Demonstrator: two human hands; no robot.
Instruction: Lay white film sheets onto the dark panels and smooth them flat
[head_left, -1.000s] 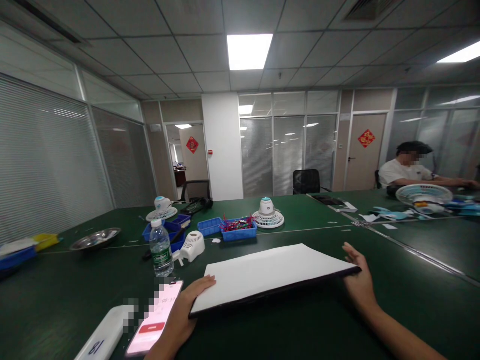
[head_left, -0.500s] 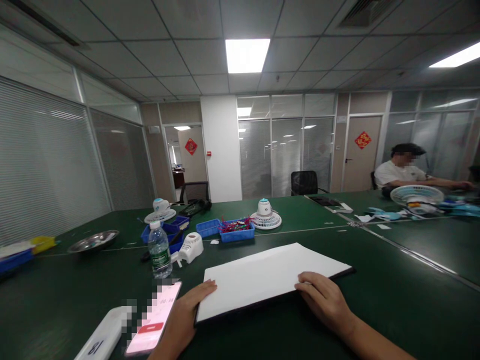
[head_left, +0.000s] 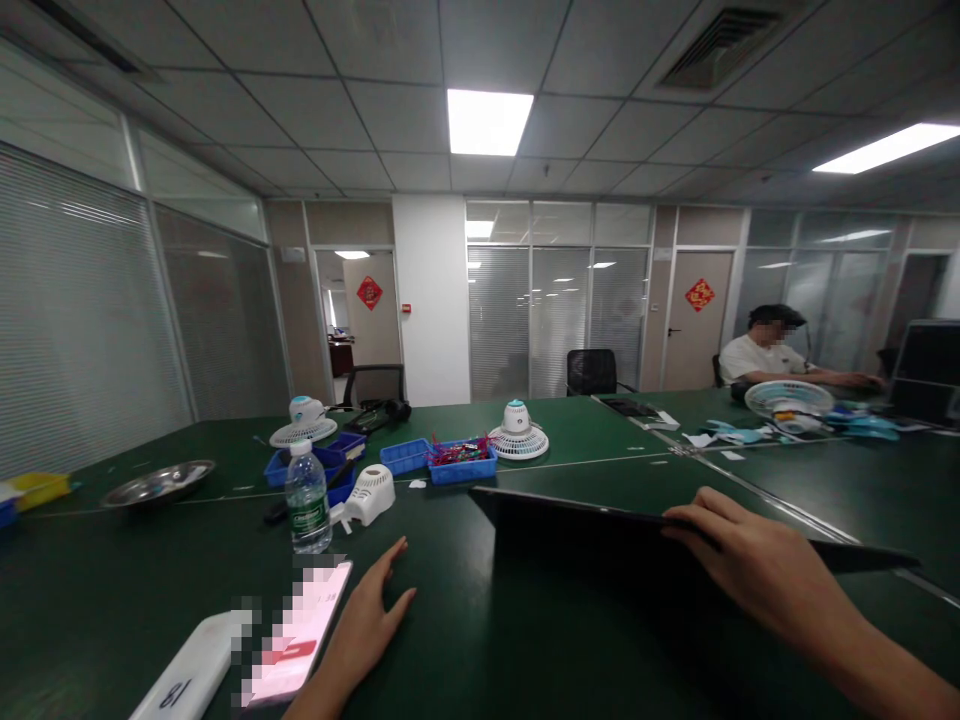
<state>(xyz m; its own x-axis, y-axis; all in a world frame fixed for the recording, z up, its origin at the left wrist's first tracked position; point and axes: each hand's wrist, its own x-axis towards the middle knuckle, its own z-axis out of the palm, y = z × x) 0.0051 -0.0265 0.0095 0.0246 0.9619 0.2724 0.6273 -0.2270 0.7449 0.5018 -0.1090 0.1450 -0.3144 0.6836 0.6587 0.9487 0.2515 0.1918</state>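
A thin flat board (head_left: 585,545), white on its face in the earlier picture, now turns its dark underside towards me. My right hand (head_left: 757,570) grips its near edge, thumb and fingers closed over it. The board tilts above the green table and reaches out to the right. My left hand (head_left: 367,625) is off the board, fingers apart, holding nothing. Beside that hand lies a phone (head_left: 300,640) with a pink lit screen, partly blurred out. A white slab-like device (head_left: 187,675) marked "18" sits farther left.
A water bottle (head_left: 308,505) stands near a white plastic housing (head_left: 371,495). Behind are blue bins (head_left: 405,457), one with red wires, and a white fan part (head_left: 517,435). A metal dish (head_left: 159,484) lies left. At the far right a person (head_left: 772,355) sits.
My left hand has let go of the board and opened. My right hand has carried the board right and tipped it, so its dark underside shows instead of its white face.
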